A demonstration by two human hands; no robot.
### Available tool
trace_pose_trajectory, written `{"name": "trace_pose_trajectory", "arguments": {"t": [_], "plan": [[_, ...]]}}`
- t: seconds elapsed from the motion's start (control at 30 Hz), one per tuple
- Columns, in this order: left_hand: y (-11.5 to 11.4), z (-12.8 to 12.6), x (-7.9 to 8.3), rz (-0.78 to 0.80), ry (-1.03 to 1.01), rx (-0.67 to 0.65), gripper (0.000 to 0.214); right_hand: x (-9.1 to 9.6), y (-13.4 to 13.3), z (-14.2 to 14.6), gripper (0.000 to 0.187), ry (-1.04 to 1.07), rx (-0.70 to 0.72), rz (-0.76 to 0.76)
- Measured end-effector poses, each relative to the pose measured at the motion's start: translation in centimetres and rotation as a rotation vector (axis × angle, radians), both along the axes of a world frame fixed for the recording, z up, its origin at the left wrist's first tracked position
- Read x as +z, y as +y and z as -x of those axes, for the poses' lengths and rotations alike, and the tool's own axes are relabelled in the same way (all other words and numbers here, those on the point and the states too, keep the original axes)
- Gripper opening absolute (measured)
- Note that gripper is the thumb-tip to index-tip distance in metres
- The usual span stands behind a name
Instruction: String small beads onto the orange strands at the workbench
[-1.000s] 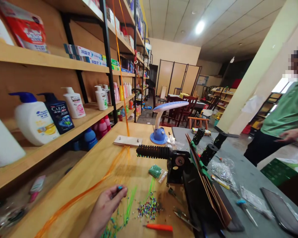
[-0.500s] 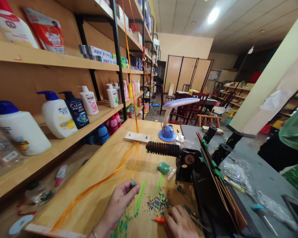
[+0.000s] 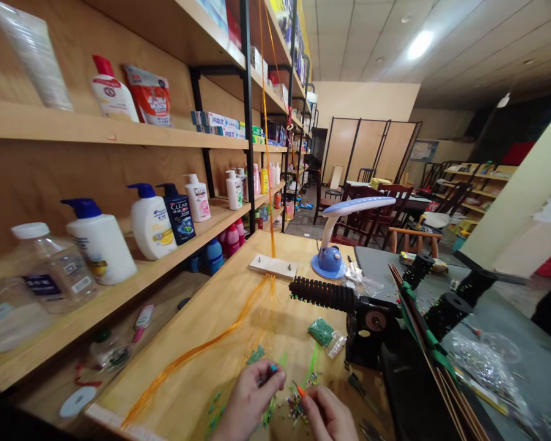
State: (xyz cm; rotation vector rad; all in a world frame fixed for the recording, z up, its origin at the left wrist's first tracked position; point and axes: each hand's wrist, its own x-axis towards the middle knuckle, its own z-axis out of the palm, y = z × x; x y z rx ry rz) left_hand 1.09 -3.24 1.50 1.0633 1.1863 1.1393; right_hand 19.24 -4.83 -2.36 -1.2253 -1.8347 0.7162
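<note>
While the person leans over the wooden table, both hands stay low and near each other above its surface. The left hand is closed, thumb against fingers, with a small blue piece showing at the fingertips. The right hand, just beside it, pinches an orange tool; I see only its end poking out past the fingers, aimed toward the left hand, above a loose pile of mixed beads. Whether the tool touches the blue piece's hand I can't tell, though a gap seems to show.

Bright green strands lie just beyond the right hand, and a packet of green beads sits farther back, near a black ridged roller on its stand. To the left, a bundle of orange threads sweeps across the wood from a pale board with two screws. Behind the roller stands a blue lamp; bottles of shampoo line the shelf on the left.
</note>
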Motion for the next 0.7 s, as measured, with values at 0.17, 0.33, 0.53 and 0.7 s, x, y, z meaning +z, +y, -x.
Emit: {"name": "trace_pose_trajectory", "arguments": {"t": [0.17, 0.33, 0.53, 0.7], "plan": [[0.1, 0.1, -0.4, -0.007, 0.011, 0.004, 0.036, -2.3, 0.0, 1.9, 0.048, 0.265, 0.046, 0.271], [0.1, -0.3, -1.0, 0.027, -0.001, -0.045, 0.036, -3.2, 0.3, 2.8, 0.058, 0.443, -0.005, 0.257], [0.1, -0.6, -0.4, 0.025, 0.021, -0.057, 0.033, -0.7, 0.2, 1.2, 0.045, 0.246, 0.138, 0.216], [0.3, -0.5, 0.4, -0.081, 0.088, -0.094, 0.033, 1.1, 0.0, 0.2, 0.037, 0.0, 0.157, 0.184]]}}
